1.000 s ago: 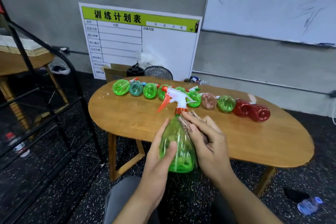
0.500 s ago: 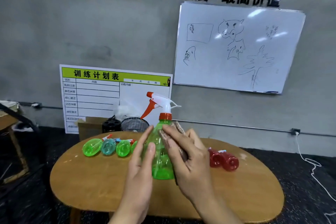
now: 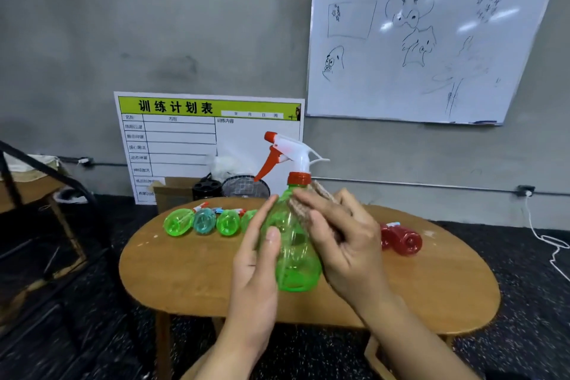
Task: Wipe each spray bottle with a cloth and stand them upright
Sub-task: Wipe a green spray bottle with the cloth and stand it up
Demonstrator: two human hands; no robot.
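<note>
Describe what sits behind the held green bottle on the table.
Behind the green bottle, a row of lying bottles continues to red ones; the hands and bottle cover its middle.

A single head-worn camera looks forward and slightly down over the wooden table (image 3: 431, 293) from its near edge, close to it (hands fill the foreground), facing the grey wall and whiteboard (image 3: 431, 40) beyond the table.

probably a gym or training room, going by the green-headed training plan chart (image 3: 209, 145), doodled whiteboard (image 3: 431, 40), bare concrete wall (image 3: 154, 25) with big lettering, and dark speckled rubber-like floor (image 3: 524, 287).
</note>
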